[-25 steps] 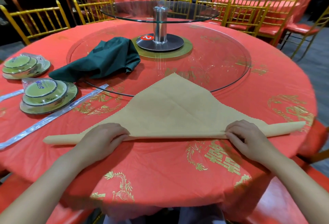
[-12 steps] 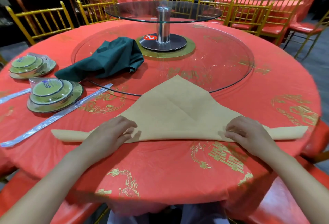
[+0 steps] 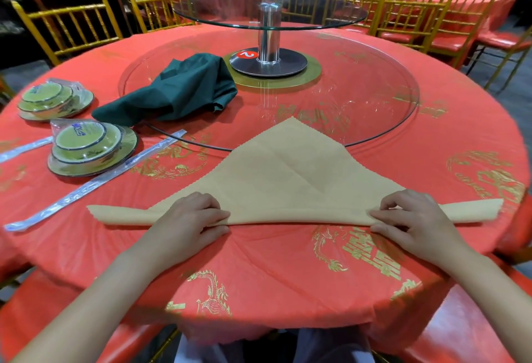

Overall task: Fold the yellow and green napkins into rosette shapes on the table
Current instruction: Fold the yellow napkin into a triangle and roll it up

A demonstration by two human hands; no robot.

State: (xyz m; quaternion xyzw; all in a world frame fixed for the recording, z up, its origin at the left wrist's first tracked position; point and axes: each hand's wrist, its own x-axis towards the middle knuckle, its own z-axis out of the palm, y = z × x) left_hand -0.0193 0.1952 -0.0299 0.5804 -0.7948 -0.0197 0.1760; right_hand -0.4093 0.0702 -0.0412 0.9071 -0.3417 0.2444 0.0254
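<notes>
Here, the left hand [image 3: 187, 218] lies palm down, wrist low. Its fingers are curled over the near folded edge of the yellow napkin [image 3: 288, 184] and its thumb is against the front of that edge, pinching the fold. The right hand [image 3: 414, 218] mirrors this grip further along the same edge. How far either thumb reaches under the cloth cannot be told.

The napkin is a flat triangle on the red-clothed table [image 3: 259, 270]. Both side tips extend outward past the hands, and the far tip overlaps the rim of the glass turntable [image 3: 374, 97]. The green napkin [image 3: 172, 94] lies crumpled on the turntable, well apart from both hands. Two wrapped dish sets [image 3: 86, 146] stand to the left.
</notes>
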